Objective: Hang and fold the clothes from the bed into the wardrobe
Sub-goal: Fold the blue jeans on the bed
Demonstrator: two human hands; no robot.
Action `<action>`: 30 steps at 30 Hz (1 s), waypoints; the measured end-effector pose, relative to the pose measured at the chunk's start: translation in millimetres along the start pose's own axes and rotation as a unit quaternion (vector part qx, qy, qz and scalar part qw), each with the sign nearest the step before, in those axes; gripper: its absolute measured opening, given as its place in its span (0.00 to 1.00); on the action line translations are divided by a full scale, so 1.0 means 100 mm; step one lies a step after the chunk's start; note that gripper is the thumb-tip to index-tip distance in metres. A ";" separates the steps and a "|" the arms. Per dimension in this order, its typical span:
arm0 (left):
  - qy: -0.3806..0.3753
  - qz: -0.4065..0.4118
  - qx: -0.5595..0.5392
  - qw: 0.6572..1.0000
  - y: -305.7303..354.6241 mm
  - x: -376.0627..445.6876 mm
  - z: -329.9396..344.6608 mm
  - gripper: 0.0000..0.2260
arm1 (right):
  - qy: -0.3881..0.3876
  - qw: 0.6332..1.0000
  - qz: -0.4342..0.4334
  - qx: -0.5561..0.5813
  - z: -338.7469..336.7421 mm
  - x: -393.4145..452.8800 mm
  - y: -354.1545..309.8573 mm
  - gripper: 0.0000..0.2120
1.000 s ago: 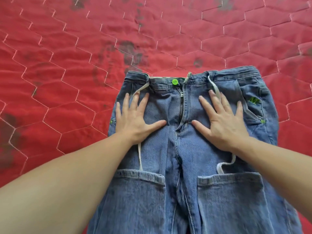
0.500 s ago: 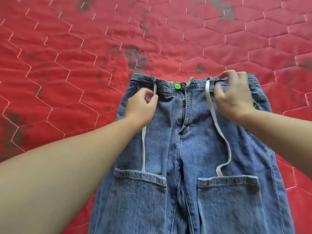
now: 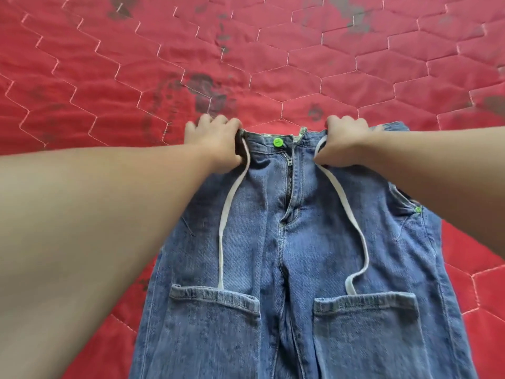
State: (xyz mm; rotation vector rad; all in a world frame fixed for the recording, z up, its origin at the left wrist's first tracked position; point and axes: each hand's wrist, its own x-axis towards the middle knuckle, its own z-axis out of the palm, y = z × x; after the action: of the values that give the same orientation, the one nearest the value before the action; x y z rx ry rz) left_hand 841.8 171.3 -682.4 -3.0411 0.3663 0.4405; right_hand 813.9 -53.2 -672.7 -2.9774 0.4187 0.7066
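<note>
One pair of blue jeans (image 3: 295,255), flat on red quilted bedcover (image 3: 109,77), lower centre of frame. Left hand (image 3: 216,140) and right hand (image 3: 344,140) each grip the waistband, fingers curled over its top edge.

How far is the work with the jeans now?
Done: the jeans lie flat, front up, on the red bedcover. In hand: the left hand and the right hand each grip the waistband beside the green button. Left: no fold is made yet, and no wardrobe is in view.
</note>
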 end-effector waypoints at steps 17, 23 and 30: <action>0.028 0.138 0.079 0.987 -0.12 -0.36 -0.36 0.09 | 0.057 0.975 -0.187 -0.104 -0.27 -0.50 0.31 0.13; 0.013 0.185 0.032 0.982 -0.17 -0.92 -0.36 0.20 | 0.090 0.979 -0.174 -0.058 -0.13 -1.03 0.47 0.14; 0.012 0.215 0.067 0.974 -0.25 -1.81 -0.47 0.20 | 0.098 0.954 -0.239 -0.151 0.10 -1.84 0.74 0.22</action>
State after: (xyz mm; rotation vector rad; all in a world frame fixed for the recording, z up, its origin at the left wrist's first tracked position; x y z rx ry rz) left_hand 692.3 232.8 -585.8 -2.8272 1.0207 0.3752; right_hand 631.5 -77.0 -598.1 -3.2371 -0.4412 0.4564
